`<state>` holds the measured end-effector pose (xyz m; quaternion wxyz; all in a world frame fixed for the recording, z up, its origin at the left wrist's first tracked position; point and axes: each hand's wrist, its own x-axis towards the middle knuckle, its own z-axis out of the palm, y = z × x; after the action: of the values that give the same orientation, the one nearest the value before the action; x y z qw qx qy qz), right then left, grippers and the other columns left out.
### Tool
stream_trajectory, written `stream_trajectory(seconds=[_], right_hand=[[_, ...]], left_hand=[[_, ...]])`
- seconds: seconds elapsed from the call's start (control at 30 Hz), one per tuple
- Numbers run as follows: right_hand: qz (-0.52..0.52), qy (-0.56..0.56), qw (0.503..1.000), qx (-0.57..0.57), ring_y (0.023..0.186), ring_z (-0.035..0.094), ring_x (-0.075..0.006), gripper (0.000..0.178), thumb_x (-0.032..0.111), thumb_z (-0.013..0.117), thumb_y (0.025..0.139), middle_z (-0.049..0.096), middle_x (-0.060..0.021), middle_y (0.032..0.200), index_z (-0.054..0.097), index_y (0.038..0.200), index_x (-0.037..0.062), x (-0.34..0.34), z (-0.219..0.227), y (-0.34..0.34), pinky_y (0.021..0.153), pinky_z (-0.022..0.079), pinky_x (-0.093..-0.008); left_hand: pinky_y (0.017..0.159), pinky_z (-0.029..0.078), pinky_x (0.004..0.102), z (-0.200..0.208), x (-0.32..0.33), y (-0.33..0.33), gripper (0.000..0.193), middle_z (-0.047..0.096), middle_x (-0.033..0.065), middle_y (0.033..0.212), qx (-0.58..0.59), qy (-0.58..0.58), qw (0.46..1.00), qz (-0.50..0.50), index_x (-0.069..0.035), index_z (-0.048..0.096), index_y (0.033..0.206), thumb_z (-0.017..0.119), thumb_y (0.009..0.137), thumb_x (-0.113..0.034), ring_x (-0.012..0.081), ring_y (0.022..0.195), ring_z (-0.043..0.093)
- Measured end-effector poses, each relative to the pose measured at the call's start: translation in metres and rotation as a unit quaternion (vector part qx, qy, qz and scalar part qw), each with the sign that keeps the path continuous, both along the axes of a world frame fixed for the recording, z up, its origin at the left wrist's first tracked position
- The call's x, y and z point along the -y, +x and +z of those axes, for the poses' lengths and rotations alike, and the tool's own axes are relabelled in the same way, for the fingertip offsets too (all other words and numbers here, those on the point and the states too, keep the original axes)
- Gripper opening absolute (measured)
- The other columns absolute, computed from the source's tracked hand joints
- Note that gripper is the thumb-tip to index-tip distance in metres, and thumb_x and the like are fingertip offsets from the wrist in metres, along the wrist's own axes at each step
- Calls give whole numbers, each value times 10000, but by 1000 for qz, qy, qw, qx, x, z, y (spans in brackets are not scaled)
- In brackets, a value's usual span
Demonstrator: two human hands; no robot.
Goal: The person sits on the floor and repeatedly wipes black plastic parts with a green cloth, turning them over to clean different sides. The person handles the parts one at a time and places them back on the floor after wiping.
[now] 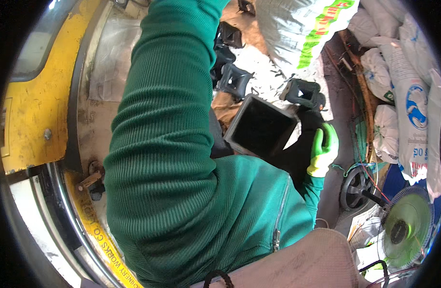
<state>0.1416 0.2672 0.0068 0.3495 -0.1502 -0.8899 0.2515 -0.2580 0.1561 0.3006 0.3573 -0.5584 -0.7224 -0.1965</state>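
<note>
My left arm, in a green ribbed sleeve (165, 96), reaches up past the top edge, so the left hand is out of sight. At the right, my right hand (324, 149) wears a green and yellow glove. Its fingers are a little bent and apart, and nothing shows between them. It is beside my dark-clothed leg (304, 139). A square black open-topped container (261, 126) stands tilted in the picture, left of that hand. Beyond the hand lies a black hollow moulded piece (302, 92).
Several similar black pieces (235, 80) lie on a white sheet (259, 62). A white woven sack (297, 24) stands at the far side. Yellow machine panels (42, 115) line the left. Stuffed white bags (407, 105), a black wheel (357, 189) and a round fan (405, 230) are at right.
</note>
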Motion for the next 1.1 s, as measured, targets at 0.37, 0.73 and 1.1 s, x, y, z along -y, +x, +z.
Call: stream_trajectory(seconds=[0.37, 0.73, 1.1], right_hand=[[-37, -95, 994, 45, 1050, 656, -325, 222, 1, 632, 887, 683, -183, 1128, 667, 1105, -25, -4, -4, 2, 949, 500, -396], [-63, -39, 989, 131, 1069, 643, -264, 225, 8, 635, 917, 680, -162, 1141, 669, 1136, -31, -8, -11, 14, 977, 486, -372], [236, 155, 955, 93, 1383, 386, -381, 717, 178, 776, 767, 487, -167, 1436, 474, 1407, 64, 117, 56, -82, 1130, 269, -580]], left_hand=[[740, 516, 521, -555, 253, -50, 399, 686, 230, 880, 368, -278, 783, 417, -65, 678, 1128, 491, 894, -329, 407, 825, 658], [430, 421, 358, -593, 184, 67, 161, 586, 42, 641, 773, 420, 313, 359, -47, 592, 853, 713, 810, -144, 181, 466, 534], [388, 416, 271, -267, 197, 205, 124, 579, 8, 609, 777, 442, 443, 64, -118, 601, 840, 692, 888, -187, 120, 445, 530]])
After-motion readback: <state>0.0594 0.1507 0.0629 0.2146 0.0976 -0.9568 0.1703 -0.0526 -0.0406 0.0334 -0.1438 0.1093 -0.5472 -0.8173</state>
